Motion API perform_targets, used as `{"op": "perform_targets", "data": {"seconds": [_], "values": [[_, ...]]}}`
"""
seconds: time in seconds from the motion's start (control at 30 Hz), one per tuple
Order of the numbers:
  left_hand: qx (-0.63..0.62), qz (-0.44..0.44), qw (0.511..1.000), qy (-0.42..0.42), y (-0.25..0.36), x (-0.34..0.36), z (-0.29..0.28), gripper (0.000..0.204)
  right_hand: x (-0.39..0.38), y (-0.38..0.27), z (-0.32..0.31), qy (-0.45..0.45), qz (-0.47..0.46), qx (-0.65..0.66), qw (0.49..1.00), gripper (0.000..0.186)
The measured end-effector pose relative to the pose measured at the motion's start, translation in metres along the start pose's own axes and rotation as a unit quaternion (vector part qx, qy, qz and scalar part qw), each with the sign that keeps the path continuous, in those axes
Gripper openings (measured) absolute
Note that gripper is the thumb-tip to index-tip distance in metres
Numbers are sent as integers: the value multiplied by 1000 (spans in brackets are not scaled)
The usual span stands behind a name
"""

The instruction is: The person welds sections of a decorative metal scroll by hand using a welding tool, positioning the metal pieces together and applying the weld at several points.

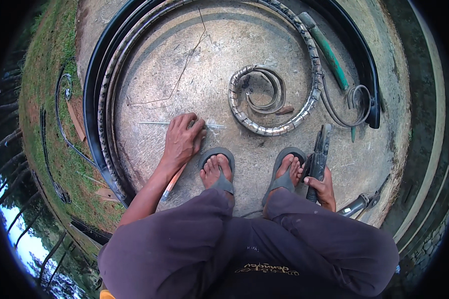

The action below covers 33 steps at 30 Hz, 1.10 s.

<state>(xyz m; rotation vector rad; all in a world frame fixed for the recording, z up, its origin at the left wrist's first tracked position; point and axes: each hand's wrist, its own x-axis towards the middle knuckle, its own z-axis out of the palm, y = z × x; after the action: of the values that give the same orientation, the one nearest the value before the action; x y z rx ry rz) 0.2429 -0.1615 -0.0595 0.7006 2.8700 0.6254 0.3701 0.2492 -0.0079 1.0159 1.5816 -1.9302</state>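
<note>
The left hand point(183, 139) lies palm down on a round concrete slab point(149, 74), its fingers point(190, 120) pressed together over a thin pale rod point(157, 123). The rod runs crosswise under the fingertips, sticking out to the left and a shorter way to the right. Below the wrist a slim orange-tipped stick point(173, 182) lies on the slab beside the forearm.

The right hand point(323, 188) has its fingers curled tight around the lower handle of a dark welding clamp point(319, 155), which points up and away from the thumb, just beside the right sandal point(284, 174). The left sandal point(217, 168) sits close to the right of the left hand's fingers.

Beyond both sets of fingers lies a spiral metal scroll point(264, 99), its long tail arching over the slab. Further out from the right fingers a green hose point(329, 52) lies beside a coil of grey cable point(356, 102). A black curved band point(92, 94) rings the slab's edge, left of the left fingers. To the right of the right hand a pair of pliers point(366, 200) rests near the rim. Grass point(47, 99) with dark cable lies outside the slab. No package, label or container can be made out on the slab.
</note>
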Motion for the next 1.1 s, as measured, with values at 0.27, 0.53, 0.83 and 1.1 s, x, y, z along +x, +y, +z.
{"op": "perform_targets", "data": {"seconds": [0.27,0.53,0.83,1.1], "values": [[-1,88,993,74,10,11,-28,40,-4,-28,22,82,-277,-401,869,61],[-160,113,979,51,84,66,-48,37,-7,-34,35,59,-378,-468,796,68],[-192,139,971,22,97,75,-51,33,-3,-35,36,56,-394,-461,793,66],[-216,167,962,-13,109,73,-37,31,-4,-31,35,34,-384,-467,796,65]]}}
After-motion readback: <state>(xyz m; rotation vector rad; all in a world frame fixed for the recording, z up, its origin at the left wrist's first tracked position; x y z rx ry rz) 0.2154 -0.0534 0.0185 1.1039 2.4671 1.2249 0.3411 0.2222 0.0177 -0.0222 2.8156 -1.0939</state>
